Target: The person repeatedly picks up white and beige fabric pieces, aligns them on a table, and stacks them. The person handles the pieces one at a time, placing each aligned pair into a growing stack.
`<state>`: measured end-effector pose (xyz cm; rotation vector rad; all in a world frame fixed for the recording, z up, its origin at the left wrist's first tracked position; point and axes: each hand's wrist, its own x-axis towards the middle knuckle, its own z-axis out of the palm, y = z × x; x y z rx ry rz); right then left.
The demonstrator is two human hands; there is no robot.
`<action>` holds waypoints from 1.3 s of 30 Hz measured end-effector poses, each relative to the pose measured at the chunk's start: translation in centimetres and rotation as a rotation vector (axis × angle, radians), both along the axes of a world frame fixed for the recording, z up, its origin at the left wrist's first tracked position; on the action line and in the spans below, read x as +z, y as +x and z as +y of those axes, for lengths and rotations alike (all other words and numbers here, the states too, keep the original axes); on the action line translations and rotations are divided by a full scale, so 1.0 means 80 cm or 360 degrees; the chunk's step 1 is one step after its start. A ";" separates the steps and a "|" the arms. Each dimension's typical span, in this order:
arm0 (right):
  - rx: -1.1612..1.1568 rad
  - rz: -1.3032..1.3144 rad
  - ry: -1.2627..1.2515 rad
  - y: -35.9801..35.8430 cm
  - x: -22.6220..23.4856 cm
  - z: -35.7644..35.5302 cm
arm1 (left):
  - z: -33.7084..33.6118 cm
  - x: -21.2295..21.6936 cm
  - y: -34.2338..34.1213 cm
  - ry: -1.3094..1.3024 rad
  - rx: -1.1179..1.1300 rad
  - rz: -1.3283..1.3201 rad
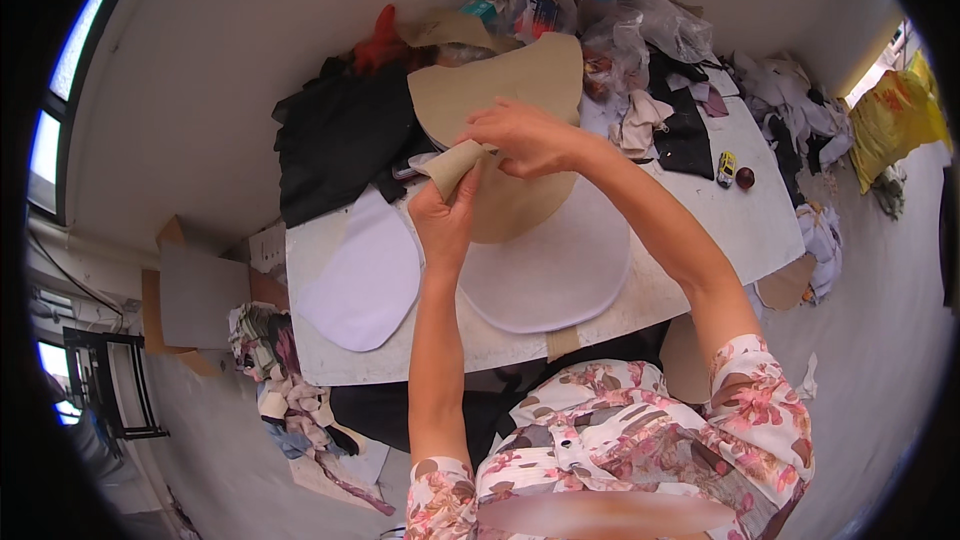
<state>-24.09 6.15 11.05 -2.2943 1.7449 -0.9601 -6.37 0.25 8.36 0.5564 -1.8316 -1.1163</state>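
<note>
On the desk (740, 230), a white sheet (365, 280) lies nearest. Beyond, the left hand (440, 212) has its grip clamped on a curled tan piece (452, 165); the right hand (530, 140) bends over a tan sheet (500, 85), grip unclear. Black cloth (345, 145) lies farther left.

A panel (362, 280) (on the table (740, 225)) lies left of the held sheet (453, 169).

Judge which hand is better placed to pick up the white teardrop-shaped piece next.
Likely the left hand: it's nearer the white teardrop-shaped piece; the right hand is over the beige sheet. The left grips that sheet's folded edge, though.
</note>
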 end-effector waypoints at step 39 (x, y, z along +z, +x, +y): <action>-0.0809 -0.1829 0.0243 -0.003 -0.096 0.199 | 0.000 -0.064 0.102 0.1435 -0.0117 0.0100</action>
